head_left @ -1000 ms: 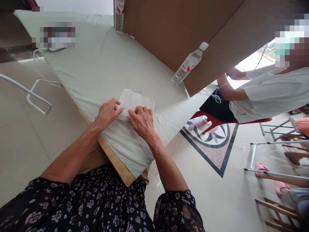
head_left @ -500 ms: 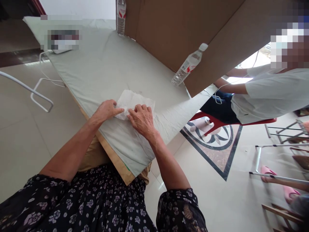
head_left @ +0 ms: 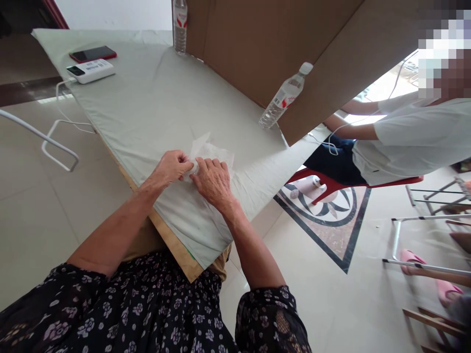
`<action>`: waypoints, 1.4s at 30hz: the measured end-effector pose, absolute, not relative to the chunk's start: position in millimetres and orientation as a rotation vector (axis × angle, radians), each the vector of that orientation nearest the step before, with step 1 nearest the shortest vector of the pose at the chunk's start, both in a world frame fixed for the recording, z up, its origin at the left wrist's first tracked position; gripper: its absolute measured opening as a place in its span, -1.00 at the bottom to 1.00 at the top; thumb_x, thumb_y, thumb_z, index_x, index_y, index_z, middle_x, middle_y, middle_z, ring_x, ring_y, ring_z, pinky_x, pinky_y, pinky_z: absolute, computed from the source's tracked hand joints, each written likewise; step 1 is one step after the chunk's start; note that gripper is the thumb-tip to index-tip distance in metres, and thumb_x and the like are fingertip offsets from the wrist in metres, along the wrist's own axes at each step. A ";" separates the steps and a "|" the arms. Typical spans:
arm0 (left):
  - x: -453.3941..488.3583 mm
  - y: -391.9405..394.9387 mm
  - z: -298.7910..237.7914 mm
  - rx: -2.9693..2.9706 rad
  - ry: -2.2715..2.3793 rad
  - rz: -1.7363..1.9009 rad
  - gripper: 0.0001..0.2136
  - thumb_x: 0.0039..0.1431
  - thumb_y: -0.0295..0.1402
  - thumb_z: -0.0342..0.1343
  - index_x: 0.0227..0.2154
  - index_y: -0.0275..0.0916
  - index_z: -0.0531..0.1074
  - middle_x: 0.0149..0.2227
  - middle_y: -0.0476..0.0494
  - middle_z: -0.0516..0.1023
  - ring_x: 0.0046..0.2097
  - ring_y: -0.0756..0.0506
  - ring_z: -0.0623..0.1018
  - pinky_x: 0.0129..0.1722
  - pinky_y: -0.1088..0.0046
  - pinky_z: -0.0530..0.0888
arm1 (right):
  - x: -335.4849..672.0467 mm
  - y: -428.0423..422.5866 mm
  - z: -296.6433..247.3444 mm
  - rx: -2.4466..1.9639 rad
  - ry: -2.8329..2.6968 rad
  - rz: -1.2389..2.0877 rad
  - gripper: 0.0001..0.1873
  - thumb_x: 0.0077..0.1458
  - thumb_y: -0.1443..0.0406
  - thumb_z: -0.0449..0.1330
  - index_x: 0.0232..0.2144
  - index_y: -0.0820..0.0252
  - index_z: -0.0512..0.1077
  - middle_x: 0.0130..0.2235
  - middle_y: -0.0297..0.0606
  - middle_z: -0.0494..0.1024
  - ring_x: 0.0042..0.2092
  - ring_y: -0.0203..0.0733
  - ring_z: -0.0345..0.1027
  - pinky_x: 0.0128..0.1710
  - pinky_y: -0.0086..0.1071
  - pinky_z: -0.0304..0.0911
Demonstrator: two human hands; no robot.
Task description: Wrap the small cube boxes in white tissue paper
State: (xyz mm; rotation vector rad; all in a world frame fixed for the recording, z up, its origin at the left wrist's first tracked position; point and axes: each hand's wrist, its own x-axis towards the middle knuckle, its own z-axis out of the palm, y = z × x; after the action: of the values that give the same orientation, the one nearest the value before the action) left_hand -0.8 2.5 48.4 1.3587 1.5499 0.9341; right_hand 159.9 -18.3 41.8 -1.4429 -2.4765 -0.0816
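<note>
A white paper tissue (head_left: 213,150) lies on the pale green cloth-covered table (head_left: 154,108), near its front edge. My left hand (head_left: 172,167) pinches the tissue's near left edge, fingers curled closed on it. My right hand (head_left: 212,180) rests on the tissue's near side with fingers bent, gripping the paper beside the left hand. The far corner of the tissue lifts slightly off the cloth. Both forearms come out of dark floral sleeves.
A plastic water bottle (head_left: 282,96) leans against a big brown cardboard sheet (head_left: 265,44); another bottle (head_left: 179,24) stands at the back. A phone (head_left: 92,53) and white power bank (head_left: 90,71) lie far left. A person in white (head_left: 412,139) sits right on a red chair.
Both hands have drawn together and closed on the tissue's near edge. The tissue, flat before, is now gathered smaller with its far corner raised.
</note>
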 end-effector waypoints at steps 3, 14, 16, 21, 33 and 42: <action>4.1 -0.2 49.2 1.377 1.484 0.912 -0.91 -0.10 -0.33 0.15 -0.56 -0.22 0.40 -0.55 0.01 0.43 -0.54 0.01 0.42 -0.54 0.49 0.41 | 162.2 -21.8 43.2 -1.438 -2.437 -0.012 -0.53 0.37 0.15 0.13 0.20 0.32 0.35 -0.04 0.01 0.64 0.00 0.09 0.39 0.00 -0.12 0.16; -8.5 -8.3 59.0 1.950 1.274 0.628 -0.69 0.04 -0.37 0.00 -0.25 -0.24 0.62 -0.28 -0.10 0.62 -0.28 -0.09 0.54 -0.20 0.36 0.50 | 175.6 -36.9 37.6 -1.377 -2.261 0.209 -0.42 0.15 0.42 0.08 0.23 0.28 0.31 0.00 -0.05 0.67 0.03 0.05 0.47 0.13 -0.09 0.19; -1.5 -10.9 54.4 2.058 1.382 0.660 -0.71 0.10 -0.33 0.03 -0.24 -0.24 0.63 -0.22 -0.15 0.60 -0.25 -0.11 0.54 -0.14 0.32 0.50 | 175.9 -36.2 35.6 -1.381 -2.237 0.220 -0.42 0.14 0.43 0.07 0.23 0.29 0.31 0.00 -0.05 0.67 0.02 0.03 0.49 0.12 -0.10 0.21; 6.8 -14.4 42.4 2.203 1.427 0.701 -0.74 0.17 -0.35 0.04 -0.17 -0.25 0.58 -0.01 -0.23 0.55 -0.16 -0.12 0.58 -0.02 0.29 0.52 | 186.1 -41.6 36.4 -1.302 -2.122 0.242 -0.53 0.15 0.40 0.10 0.13 0.20 0.39 0.04 -0.09 0.65 0.07 -0.02 0.50 0.16 -0.12 0.21; 7.8 -9.0 44.9 2.326 1.342 0.576 -0.76 0.21 -0.39 -0.04 -0.14 -0.25 0.48 -0.01 -0.26 0.59 -0.07 -0.19 0.58 -0.02 0.26 0.50 | 235.7 -60.2 26.5 -1.982 -1.543 0.649 -0.19 0.17 -0.15 0.16 0.26 0.27 0.28 -0.09 -0.07 0.65 -0.16 0.02 0.54 -0.07 -0.14 0.34; 7.7 -8.3 41.5 2.383 1.335 0.573 -0.75 0.27 -0.35 -0.06 -0.13 -0.25 0.49 0.00 -0.28 0.60 0.02 -0.23 0.57 0.05 0.21 0.50 | 201.3 -29.5 20.3 -1.963 -1.461 0.604 -0.10 0.11 -0.05 0.26 0.33 0.33 0.20 -0.36 -0.30 0.53 -0.20 -0.02 0.44 -0.14 -0.21 0.28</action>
State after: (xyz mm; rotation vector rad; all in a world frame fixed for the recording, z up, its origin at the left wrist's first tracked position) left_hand 7.7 -8.3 41.5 2.3830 1.3346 0.5734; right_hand 201.3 -29.5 20.3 -1.9626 -1.4610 0.6038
